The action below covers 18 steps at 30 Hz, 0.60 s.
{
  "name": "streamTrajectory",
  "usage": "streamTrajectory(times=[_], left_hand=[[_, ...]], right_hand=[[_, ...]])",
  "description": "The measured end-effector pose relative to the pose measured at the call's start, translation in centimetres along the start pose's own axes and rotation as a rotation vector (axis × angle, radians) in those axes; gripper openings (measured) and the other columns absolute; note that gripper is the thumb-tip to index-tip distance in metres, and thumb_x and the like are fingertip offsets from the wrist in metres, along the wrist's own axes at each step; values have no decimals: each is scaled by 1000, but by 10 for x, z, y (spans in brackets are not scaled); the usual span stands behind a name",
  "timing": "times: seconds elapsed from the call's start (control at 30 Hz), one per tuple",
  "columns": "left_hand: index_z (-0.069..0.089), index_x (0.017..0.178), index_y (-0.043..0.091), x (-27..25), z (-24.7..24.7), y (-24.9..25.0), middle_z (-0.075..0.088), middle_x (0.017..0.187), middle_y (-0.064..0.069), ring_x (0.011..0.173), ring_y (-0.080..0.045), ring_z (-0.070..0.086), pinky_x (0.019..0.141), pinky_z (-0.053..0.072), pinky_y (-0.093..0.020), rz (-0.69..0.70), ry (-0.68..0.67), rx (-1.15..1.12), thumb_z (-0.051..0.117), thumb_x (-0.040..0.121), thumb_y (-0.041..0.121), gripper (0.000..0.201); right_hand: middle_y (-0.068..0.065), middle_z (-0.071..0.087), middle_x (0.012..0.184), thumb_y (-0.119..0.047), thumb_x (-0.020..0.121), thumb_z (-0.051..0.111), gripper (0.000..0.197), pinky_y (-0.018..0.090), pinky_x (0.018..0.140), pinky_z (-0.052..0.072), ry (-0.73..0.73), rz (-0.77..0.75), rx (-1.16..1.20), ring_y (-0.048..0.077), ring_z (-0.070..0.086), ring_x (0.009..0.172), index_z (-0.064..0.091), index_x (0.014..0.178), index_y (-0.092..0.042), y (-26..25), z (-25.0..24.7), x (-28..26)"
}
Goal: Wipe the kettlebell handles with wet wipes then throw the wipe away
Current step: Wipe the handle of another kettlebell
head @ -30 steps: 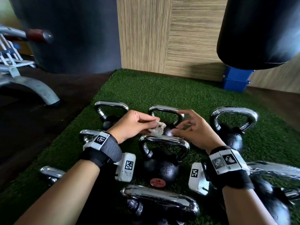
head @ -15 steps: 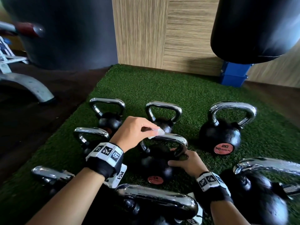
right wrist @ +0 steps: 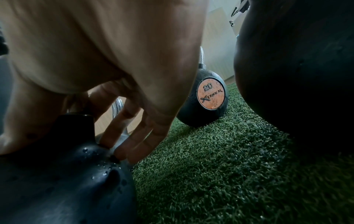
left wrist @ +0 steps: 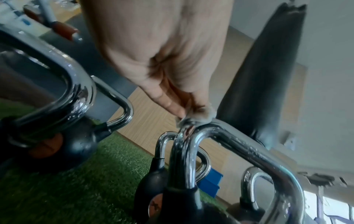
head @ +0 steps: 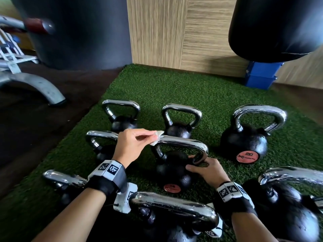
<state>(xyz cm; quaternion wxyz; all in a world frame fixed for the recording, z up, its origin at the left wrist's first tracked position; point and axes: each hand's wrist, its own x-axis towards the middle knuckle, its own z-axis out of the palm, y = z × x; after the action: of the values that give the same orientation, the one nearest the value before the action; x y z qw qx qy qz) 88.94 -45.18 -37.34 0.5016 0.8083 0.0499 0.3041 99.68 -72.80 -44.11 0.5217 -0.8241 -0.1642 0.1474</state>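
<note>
On the turf (head: 157,88), left grip (head: 132,145) still pinches wipe (head: 157,137); right grip (head: 206,169), seemingly lower, steadies kettlebell (head: 174,165).

Black kettlebells (head: 172,169) (chrome handles (head: 183,143)), green turf (head: 174,91)

left hand (head: 132,145) | wipe (head: 158,135) now on middle handle (head: 183,143) | right hand (head: 206,169) dropped to base

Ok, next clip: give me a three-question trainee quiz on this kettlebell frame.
1. True or false: the left hand pinches the wipe against the middle kettlebell's handle.
2. What does the right hand grip? A) the wipe B) that same kettlebell, at the foot of its handle C) the blue box
3. What number is on the kettlebell in the right wrist view?

Key: 1 true; 2 B; 3 20
</note>
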Motion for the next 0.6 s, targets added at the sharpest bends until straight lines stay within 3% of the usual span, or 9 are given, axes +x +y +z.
streamTrajectory(times=[0.07,0.17,0.23,0.37,0.5,0.6], left_hand=[[82,97,26,-1,2,-8,80,95,12,92,-6,76,82,59,-19,-41,3,-98,84,82,20,17],[80,99,16,-5,4,-23,81,97,2,93,-15,76,75,61,-22,-248,-3,-373,75,87,6,16],[80,95,15,-11,5,-31,81,98,-1,94,-15,75,73,61,-21,-347,-7,-491,74,85,5,16],[83,92,18,-15,6,-42,80,104,-6,97,-15,76,75,61,-23,-381,-4,-566,79,74,17,19],[80,88,9,-27,18,-52,81,95,-3,88,-12,76,71,61,-22,-460,-48,-574,69,86,-7,19],[78,91,5,-39,26,-57,81,91,-3,85,-12,76,70,61,-21,-505,-69,-565,67,90,-8,17]], right_hand=[[-21,77,87,-37,61,93,31,18,84,49,-1,-8,6,-8,68,86,78,87,-43,1,1,0],[-13,78,91,-31,64,93,36,32,96,54,-18,-10,22,3,71,93,79,97,-34,0,1,0],[-12,78,90,-30,64,92,37,35,98,54,-21,-9,19,4,72,92,79,99,-32,-1,1,-1],[-13,78,91,-33,63,93,38,34,97,54,0,-20,8,4,71,94,79,98,-34,-1,2,-2],[-9,78,92,-33,65,92,40,31,94,55,-15,-35,-33,7,72,93,77,102,-33,-7,-1,-5],[-11,77,92,-32,65,92,41,20,84,51,-16,-59,-56,4,71,90,75,103,-35,-10,-3,-6]])
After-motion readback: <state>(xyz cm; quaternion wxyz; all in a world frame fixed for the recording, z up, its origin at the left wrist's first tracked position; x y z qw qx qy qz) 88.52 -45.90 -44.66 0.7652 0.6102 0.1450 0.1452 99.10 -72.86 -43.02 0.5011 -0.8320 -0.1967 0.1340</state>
